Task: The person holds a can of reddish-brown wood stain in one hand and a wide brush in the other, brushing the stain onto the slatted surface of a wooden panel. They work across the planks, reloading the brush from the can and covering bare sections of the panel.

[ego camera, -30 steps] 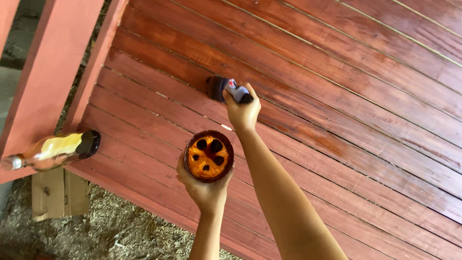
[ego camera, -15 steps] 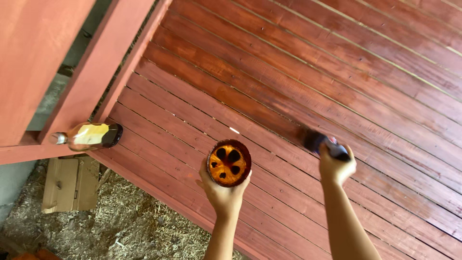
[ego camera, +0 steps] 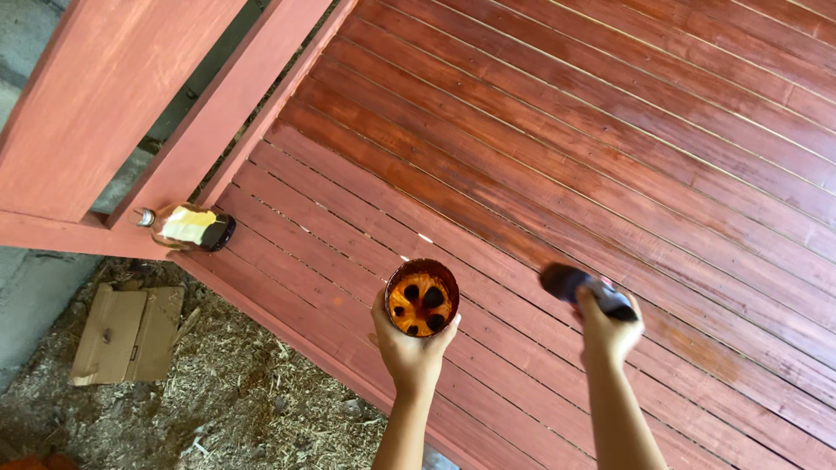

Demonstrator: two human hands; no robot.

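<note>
My left hand [ego camera: 409, 348] grips a small round cup [ego camera: 422, 298] from below; the cup holds orange-brown stain with dark blobs in it. My right hand [ego camera: 607, 331] is closed on a paintbrush [ego camera: 575, 285], whose dark bristle end rests against the red-brown wooden planks [ego camera: 610, 130]. The planks near the brush look darker and glossier than the duller ones toward the lower left. Both forearms reach up from the bottom of the view.
A glass bottle [ego camera: 185, 227] with a yellow label lies on a red beam [ego camera: 104, 78] at the left. Below the deck edge are straw-strewn ground [ego camera: 235, 392] and a flattened piece of cardboard [ego camera: 129, 335].
My right hand has carried the brush along the planks from just above the cup to well right of it. The view has shifted right as well; the cup stays held up.
</note>
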